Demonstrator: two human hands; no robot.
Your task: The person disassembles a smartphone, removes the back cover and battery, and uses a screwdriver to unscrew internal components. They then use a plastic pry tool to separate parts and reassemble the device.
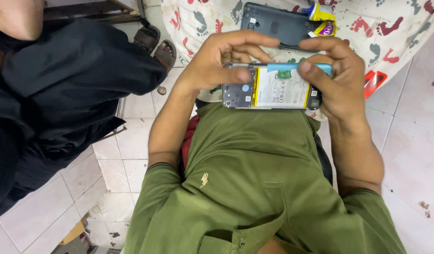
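below, white floor tiles (405, 141) and a footprint-patterned cloth (367, 28). left hand (217, 59) and right hand (337, 77) grip the opened smartphone (273, 87) by its ends above the lap, fingers curled tight; its back cover (273, 23) lies on the cloth.

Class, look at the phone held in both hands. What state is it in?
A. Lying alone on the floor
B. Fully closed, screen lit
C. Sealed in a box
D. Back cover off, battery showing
D: the phone in the left hand and right hand shows its battery and boards, and a dark back cover lies apart on the cloth.
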